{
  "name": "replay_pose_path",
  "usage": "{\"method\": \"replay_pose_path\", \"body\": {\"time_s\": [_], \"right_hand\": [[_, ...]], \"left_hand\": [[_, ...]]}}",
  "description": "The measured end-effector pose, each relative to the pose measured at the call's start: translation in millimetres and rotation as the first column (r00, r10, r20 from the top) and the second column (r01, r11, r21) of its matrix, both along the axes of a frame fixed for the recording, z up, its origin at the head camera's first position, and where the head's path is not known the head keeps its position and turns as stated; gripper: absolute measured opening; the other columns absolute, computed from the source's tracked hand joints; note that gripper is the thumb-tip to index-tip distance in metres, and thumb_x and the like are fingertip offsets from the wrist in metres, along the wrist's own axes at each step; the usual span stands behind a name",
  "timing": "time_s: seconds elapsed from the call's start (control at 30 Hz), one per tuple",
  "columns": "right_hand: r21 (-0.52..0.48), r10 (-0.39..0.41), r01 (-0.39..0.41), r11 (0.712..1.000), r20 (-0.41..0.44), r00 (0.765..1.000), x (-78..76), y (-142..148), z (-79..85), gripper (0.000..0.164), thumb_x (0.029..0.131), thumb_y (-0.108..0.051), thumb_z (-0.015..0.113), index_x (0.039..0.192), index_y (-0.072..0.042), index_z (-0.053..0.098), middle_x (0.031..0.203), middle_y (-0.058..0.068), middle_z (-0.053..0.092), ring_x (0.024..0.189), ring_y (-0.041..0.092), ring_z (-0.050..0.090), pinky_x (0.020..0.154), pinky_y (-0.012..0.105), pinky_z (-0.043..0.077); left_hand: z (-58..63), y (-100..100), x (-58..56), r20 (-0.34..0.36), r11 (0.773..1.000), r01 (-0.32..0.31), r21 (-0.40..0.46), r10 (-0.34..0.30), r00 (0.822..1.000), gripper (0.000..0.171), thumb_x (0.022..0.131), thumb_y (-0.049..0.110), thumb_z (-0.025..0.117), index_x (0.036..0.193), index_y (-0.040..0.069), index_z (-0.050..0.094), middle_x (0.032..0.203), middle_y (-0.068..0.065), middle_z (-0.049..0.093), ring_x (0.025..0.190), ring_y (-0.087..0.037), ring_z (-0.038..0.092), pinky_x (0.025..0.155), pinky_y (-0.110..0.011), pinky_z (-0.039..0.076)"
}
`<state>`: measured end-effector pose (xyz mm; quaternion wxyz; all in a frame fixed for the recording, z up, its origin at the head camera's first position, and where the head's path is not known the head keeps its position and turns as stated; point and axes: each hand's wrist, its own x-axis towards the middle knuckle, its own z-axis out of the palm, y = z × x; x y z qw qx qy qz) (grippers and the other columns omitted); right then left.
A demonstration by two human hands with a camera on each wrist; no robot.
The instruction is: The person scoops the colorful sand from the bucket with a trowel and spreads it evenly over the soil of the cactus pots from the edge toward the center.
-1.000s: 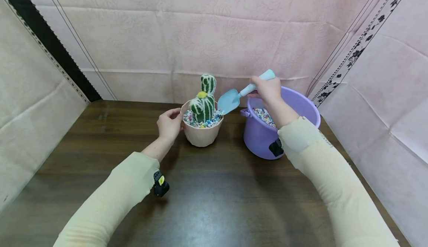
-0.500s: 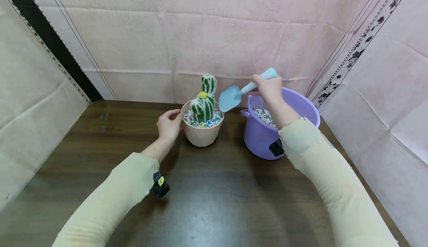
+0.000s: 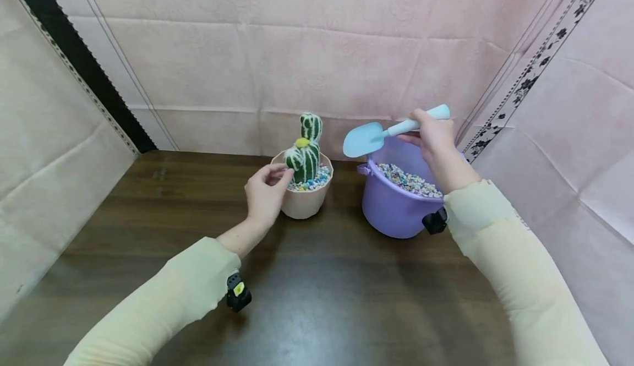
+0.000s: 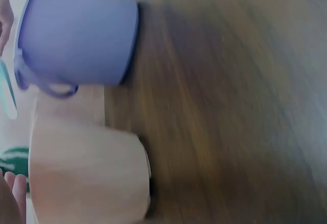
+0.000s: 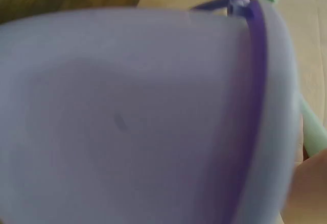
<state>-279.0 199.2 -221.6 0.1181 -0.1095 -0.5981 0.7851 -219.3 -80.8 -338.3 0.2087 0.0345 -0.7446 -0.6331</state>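
My right hand [image 3: 436,135] grips the handle of a light blue toy shovel [image 3: 364,139], holding it over the purple bucket [image 3: 396,212]. The blade points left, toward the pot, and looks bare. A green and white knitted cactus [image 3: 304,159] with a yellow flower stands in a beige pot [image 3: 303,205], among small coloured pebbles [image 3: 317,179]. At the pot's left side is my left hand [image 3: 266,194], fingers loosely bent and tips over the rim by the cactus base. Only a few of its fingers [image 4: 19,191] show in the left wrist view.
More coloured pebbles [image 3: 406,181] lie inside the bucket, right of the pot. The bucket's handle [image 4: 56,86] hangs on the side facing the pot. A pale cloth [image 3: 247,74] stands behind the dark wooden table [image 3: 317,294], with cloth on both sides too.
The shovel and my right hand have moved right, away from the pot to above the bucket. My left hand has shifted from the pot's outer left rim inward, toward the cactus.
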Motion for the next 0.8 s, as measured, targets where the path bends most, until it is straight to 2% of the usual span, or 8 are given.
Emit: {"method": "replay_pose_path", "body": {"time_s": [0.2, 0.3, 0.37, 0.43, 0.57, 0.7, 0.8], "right_hand": [[-0.037, -0.009, 0.009, 0.999, -0.017, 1.0, 7.9, 25, 4.1, 0.009, 0.084, 0.001, 0.056, 0.079, -0.005, 0.053, 0.064, 0.002, 0.061, 0.057, 0.015, 0.068, 0.057, 0.029, 0.059], [-0.065, -0.017, 0.016, 0.998, -0.022, 1.0, 9.8, 36, 5.0, 0.009, 0.084, 0.002, 0.055, 0.079, -0.005, 0.054, 0.062, 0.003, 0.061, 0.057, 0.015, 0.067, 0.055, 0.029, 0.058], [-0.084, -0.022, 0.021, 0.996, -0.014, 1.0, 10.4, 42, 5.6, 0.009, 0.084, 0.002, 0.055, 0.079, -0.005, 0.054, 0.062, 0.003, 0.063, 0.057, 0.015, 0.067, 0.055, 0.03, 0.058], [-0.101, -0.027, 0.027, 0.995, -0.004, 1.0, 10.9, 47, 5.8, 0.009, 0.084, 0.002, 0.054, 0.079, -0.005, 0.053, 0.061, 0.004, 0.064, 0.057, 0.015, 0.067, 0.054, 0.03, 0.058], [-0.11, -0.041, 0.042, 0.993, 0.013, 0.999, 11.9, 54, 5.9, 0.008, 0.085, 0.002, 0.054, 0.081, -0.005, 0.052, 0.063, 0.005, 0.064, 0.059, 0.016, 0.067, 0.057, 0.031, 0.059], [-0.119, -0.063, 0.066, 0.991, 0.035, 0.997, 12.2, 61, 6.1, 0.009, 0.085, 0.001, 0.055, 0.086, -0.005, 0.049, 0.067, 0.006, 0.063, 0.06, 0.017, 0.068, 0.059, 0.031, 0.059], [-0.126, -0.086, 0.092, 0.988, 0.054, 0.995, 12.4, 66, 6.3, 0.011, 0.085, 0.001, 0.056, 0.088, -0.005, 0.048, 0.067, 0.006, 0.062, 0.059, 0.018, 0.068, 0.059, 0.032, 0.059]], "left_hand": [[5.3, 18, 12.9, 0.04, 0.991, -0.016, 0.135, 0.011, 0.999, 0.021, 0.085, 0.021, 0.068, 0.1, 0.006, 0.071, 0.091, -0.013, 0.069, 0.073, -0.006, 0.059, 0.063, -0.012, 0.05], [3.9, 24, 18.0, 0.069, 0.989, -0.011, 0.15, 0.001, 0.998, 0.02, 0.085, 0.02, 0.068, 0.098, 0.005, 0.07, 0.09, -0.014, 0.069, 0.07, -0.007, 0.06, 0.059, -0.013, 0.05], [1.3, 26, 19.5, 0.091, 0.988, 0.011, 0.155, -0.025, 0.996, 0.019, 0.086, 0.019, 0.067, 0.098, 0.004, 0.07, 0.09, -0.016, 0.07, 0.068, -0.008, 0.06, 0.056, -0.015, 0.051], [-0.3, 30, 20.5, 0.104, 0.985, 0.047, 0.166, -0.065, 0.992, 0.019, 0.086, 0.018, 0.067, 0.097, 0.004, 0.07, 0.091, -0.018, 0.07, 0.069, -0.015, 0.064, 0.056, -0.018, 0.053], [-0.8, 41, 18.1, 0.103, 0.978, 0.108, 0.181, -0.128, 0.986, 0.018, 0.086, 0.017, 0.067, 0.096, 0.003, 0.07, 0.091, -0.019, 0.07, 0.073, -0.025, 0.068, 0.056, -0.02, 0.055], [1.4, 52, 12.3, 0.073, 0.969, 0.15, 0.198, -0.167, 0.983, 0.018, 0.086, 0.014, 0.066, 0.097, 0.0, 0.069, 0.087, -0.018, 0.07, 0.064, -0.015, 0.065, 0.052, -0.018, 0.052], [3.4, 60, 8.5, 0.068, 0.96, 0.198, 0.199, -0.215, 0.974, 0.019, 0.086, 0.013, 0.065, 0.098, -0.002, 0.068, 0.087, -0.02, 0.069, 0.06, -0.006, 0.058, 0.052, -0.02, 0.053]]}}
